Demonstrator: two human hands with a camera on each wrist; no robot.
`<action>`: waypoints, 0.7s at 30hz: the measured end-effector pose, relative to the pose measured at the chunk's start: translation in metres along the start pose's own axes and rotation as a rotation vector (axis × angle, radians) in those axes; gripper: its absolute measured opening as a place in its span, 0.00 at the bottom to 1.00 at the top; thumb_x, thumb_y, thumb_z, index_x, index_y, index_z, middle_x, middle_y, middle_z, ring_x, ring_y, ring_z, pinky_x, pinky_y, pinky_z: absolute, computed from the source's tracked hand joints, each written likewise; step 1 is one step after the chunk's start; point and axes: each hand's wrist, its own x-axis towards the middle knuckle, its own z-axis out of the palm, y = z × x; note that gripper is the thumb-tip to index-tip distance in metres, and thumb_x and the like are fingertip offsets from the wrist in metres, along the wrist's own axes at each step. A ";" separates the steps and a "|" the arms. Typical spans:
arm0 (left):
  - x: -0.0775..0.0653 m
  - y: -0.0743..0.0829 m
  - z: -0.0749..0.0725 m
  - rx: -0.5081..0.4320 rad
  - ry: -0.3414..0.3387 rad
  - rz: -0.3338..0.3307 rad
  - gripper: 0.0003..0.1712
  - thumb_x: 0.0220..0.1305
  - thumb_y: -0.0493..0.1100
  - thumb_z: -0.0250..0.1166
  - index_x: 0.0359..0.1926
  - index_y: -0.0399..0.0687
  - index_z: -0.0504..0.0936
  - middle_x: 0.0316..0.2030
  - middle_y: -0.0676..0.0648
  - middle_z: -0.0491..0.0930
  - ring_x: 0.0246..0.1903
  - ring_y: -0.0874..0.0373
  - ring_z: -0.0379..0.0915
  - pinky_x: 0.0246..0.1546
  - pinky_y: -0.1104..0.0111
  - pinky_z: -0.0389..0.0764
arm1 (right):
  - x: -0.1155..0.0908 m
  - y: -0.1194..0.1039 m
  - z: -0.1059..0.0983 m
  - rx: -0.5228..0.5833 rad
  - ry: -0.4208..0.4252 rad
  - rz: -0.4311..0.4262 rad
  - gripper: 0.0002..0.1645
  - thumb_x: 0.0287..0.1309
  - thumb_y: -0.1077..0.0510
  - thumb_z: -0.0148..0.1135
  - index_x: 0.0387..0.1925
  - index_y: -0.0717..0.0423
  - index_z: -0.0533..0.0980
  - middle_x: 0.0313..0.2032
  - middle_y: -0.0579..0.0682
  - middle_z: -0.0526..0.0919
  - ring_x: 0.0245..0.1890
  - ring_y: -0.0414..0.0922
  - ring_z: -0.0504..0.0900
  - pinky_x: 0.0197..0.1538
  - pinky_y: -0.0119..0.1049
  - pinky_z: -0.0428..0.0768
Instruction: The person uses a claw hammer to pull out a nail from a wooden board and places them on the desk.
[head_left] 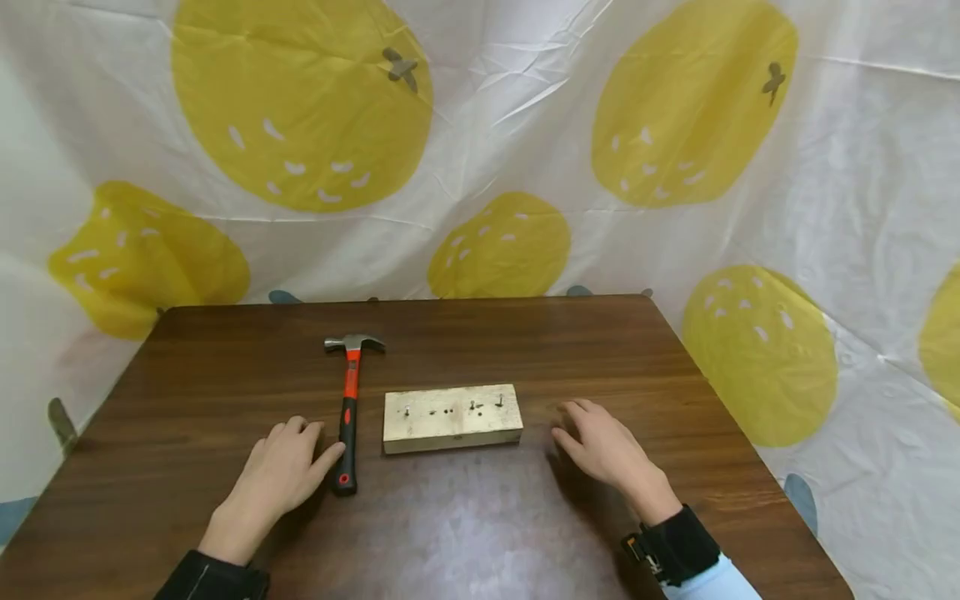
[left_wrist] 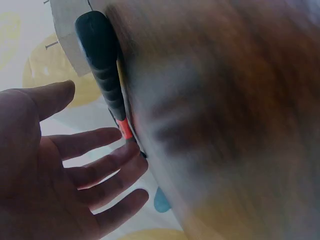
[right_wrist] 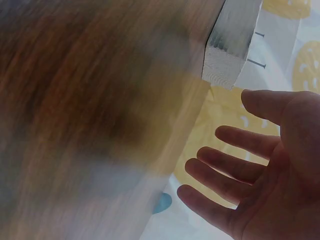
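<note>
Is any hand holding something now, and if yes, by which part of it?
Nothing is held: the left hand is beside the hammer handle without gripping it; the right hand is apart from the wooden block.

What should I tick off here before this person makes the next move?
1. Claw hammer near the left hand: ok, its handle is beside the thumb.
2. Hammer gripped: not ok, it lies on the table.
3. Wooden block lying flat: ok.
4. Nails standing in the block: ok, three show.
5. Right hand steadying the block: not ok, they're apart.
6. Nails firmly seated: cannot tell.
</note>
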 end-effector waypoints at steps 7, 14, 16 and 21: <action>0.004 0.007 0.002 -0.029 -0.044 0.001 0.27 0.70 0.60 0.65 0.39 0.36 0.79 0.30 0.44 0.73 0.27 0.50 0.73 0.26 0.55 0.75 | 0.001 -0.004 0.001 0.001 -0.026 0.018 0.23 0.71 0.53 0.63 0.59 0.65 0.78 0.56 0.61 0.81 0.58 0.59 0.79 0.59 0.55 0.76; 0.005 0.013 0.008 -0.045 -0.064 -0.016 0.30 0.66 0.64 0.67 0.38 0.38 0.78 0.28 0.46 0.71 0.26 0.52 0.70 0.25 0.57 0.72 | 0.000 -0.004 0.001 -0.013 -0.074 0.022 0.22 0.71 0.53 0.63 0.58 0.65 0.78 0.55 0.61 0.81 0.56 0.58 0.80 0.57 0.54 0.78; 0.006 0.013 0.009 -0.046 -0.070 -0.022 0.32 0.63 0.65 0.69 0.38 0.37 0.78 0.28 0.46 0.71 0.26 0.52 0.69 0.24 0.58 0.71 | 0.000 -0.003 0.001 -0.015 -0.080 0.024 0.22 0.71 0.53 0.63 0.58 0.65 0.78 0.55 0.61 0.81 0.56 0.58 0.80 0.57 0.54 0.78; 0.010 0.017 0.009 -0.041 -0.098 -0.038 0.34 0.60 0.63 0.73 0.41 0.34 0.78 0.30 0.44 0.74 0.28 0.51 0.71 0.25 0.57 0.72 | 0.001 -0.003 -0.001 -0.013 -0.081 0.027 0.23 0.71 0.53 0.63 0.58 0.65 0.78 0.55 0.61 0.81 0.56 0.58 0.80 0.58 0.54 0.77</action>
